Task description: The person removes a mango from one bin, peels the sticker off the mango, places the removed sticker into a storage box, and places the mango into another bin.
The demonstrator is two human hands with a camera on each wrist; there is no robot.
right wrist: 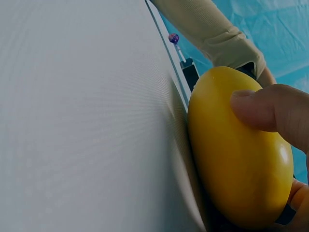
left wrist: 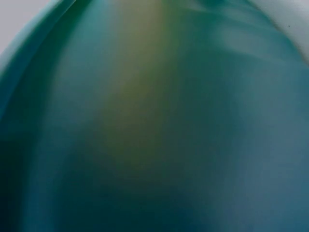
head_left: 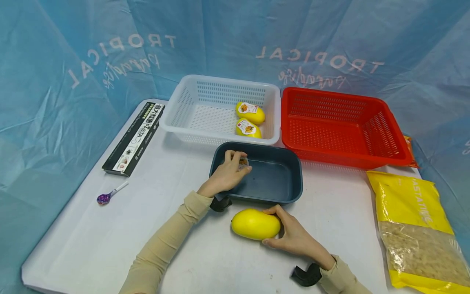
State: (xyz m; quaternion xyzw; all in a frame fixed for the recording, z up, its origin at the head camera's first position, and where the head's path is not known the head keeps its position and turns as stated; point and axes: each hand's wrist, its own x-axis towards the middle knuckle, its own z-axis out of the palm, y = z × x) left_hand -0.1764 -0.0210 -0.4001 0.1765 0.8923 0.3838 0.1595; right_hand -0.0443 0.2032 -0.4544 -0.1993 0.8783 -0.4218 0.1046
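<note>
Stretching between the yellow mango [head_left: 251,224] and the pasta bag [head_left: 407,204] along the right edge, the white tabletop [head_left: 338,208] leaves sideways room; the near rim of the dark blue basin [head_left: 273,179] lies just beyond the fruit. The right hand [head_left: 293,234], spread to the mango's width, grips its right end. Inside the basin's left end, the left hand [head_left: 225,173] pinches a small printed item [head_left: 242,162], mostly hidden.

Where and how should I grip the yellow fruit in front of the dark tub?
Probably grip the yellow fruit by its rounded right end, coming from the right. It lies lengthwise left to right, so a grasp from near side to far side spans its narrower width, as the right hand does.
</note>
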